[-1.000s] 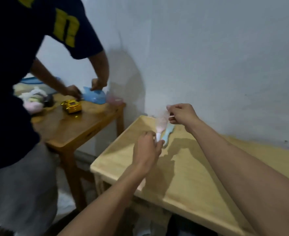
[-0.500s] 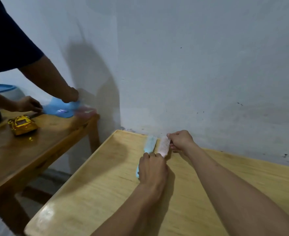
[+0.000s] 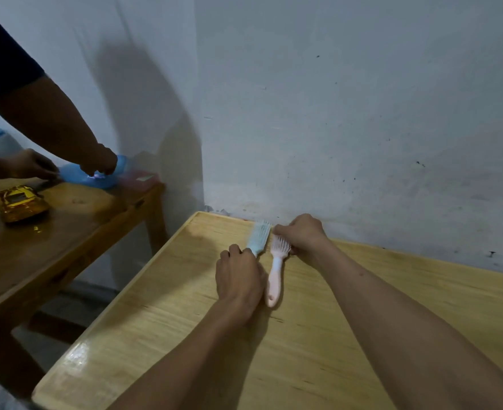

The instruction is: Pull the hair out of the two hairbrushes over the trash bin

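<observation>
At the far left a second person (image 3: 37,113) in a dark sleeve leans over a darker side table (image 3: 66,226), both hands at a blue object (image 3: 96,177) near its back edge; a gold toy car (image 3: 19,202) sits toward that table's left edge. To the right stands the light wooden tabletop (image 3: 362,335), pushed against a white wall (image 3: 333,113). Near the tabletop's back edge, close to its back-left corner, the two brushes lie side by side, just apart, heads toward the wall. The left hand (image 3: 240,278) lies over the handle of the blue brush (image 3: 258,236), its grip closed around it, with the bristled head sticking out beyond the fingers. Just right of it the pink brush (image 3: 276,269) lies flat, bristles up, its handle bare and pointing back toward the person. The right hand (image 3: 302,235) rests at the pink brush's head, fingers curled at the bristles; whether that grip actually pinches the head or any hair cannot be told.
</observation>
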Demonstrator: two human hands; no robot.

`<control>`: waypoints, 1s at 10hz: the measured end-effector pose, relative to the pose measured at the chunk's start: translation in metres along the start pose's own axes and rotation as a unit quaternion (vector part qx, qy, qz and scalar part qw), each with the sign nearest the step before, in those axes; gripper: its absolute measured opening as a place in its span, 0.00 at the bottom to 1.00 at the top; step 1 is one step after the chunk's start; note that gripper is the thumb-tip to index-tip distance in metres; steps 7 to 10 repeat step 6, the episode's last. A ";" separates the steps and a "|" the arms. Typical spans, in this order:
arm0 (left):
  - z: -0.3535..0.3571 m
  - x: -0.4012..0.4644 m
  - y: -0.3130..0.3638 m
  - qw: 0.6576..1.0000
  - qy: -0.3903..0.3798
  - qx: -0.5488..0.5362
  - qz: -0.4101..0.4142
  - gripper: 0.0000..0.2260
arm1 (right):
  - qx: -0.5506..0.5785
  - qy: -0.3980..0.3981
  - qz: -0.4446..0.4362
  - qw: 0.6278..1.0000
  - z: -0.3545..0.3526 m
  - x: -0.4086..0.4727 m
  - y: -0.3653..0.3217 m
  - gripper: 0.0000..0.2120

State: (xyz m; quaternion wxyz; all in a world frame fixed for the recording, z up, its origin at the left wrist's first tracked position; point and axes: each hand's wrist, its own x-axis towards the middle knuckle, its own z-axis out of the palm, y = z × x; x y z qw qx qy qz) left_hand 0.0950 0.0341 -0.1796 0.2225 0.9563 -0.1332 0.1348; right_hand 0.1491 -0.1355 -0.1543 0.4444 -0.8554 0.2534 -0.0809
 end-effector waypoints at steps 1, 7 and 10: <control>-0.003 0.002 0.002 0.999 -0.015 -0.039 -0.011 0.10 | 0.013 0.008 0.012 1.000 0.000 0.001 -0.003 0.15; -0.008 0.007 0.004 0.997 -0.010 -0.071 -0.031 0.12 | -0.008 0.014 0.028 0.999 -0.008 -0.006 -0.012 0.22; -0.008 0.007 0.004 0.997 -0.010 -0.071 -0.031 0.12 | -0.008 0.014 0.028 0.999 -0.008 -0.006 -0.012 0.22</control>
